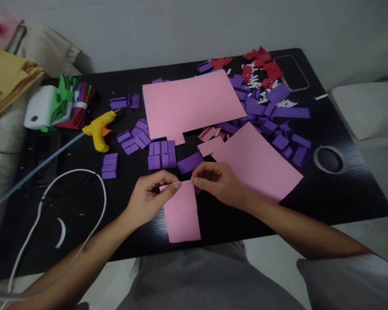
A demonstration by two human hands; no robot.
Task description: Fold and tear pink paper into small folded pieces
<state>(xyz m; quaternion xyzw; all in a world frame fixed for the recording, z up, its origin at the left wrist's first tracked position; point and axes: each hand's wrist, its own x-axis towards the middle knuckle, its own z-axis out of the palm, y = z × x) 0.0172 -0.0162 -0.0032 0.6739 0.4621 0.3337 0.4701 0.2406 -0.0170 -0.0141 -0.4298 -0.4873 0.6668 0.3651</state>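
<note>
A pink paper strip (182,217) lies at the table's front edge, its far end raised a little and folded or creased. My left hand (153,191) pinches the upper left of that strip between thumb and fingers. At its upper right corner, my right hand (218,183) pinches the same strip. Just beyond my hands are a flat purple paper piece (190,163) and a block of folded purple pieces (161,155). To the right, partly under my right forearm, rests a large pink sheet (258,161), with a smaller pink strip (210,146) beside it.
A stack of pink sheets (194,101) lies at the back. Purple folded pieces (261,107) and red scraps (268,64) are heaped at the right, near a tape roll (330,159). A yellow glue gun (100,130) and a white cable (104,193) occupy the left.
</note>
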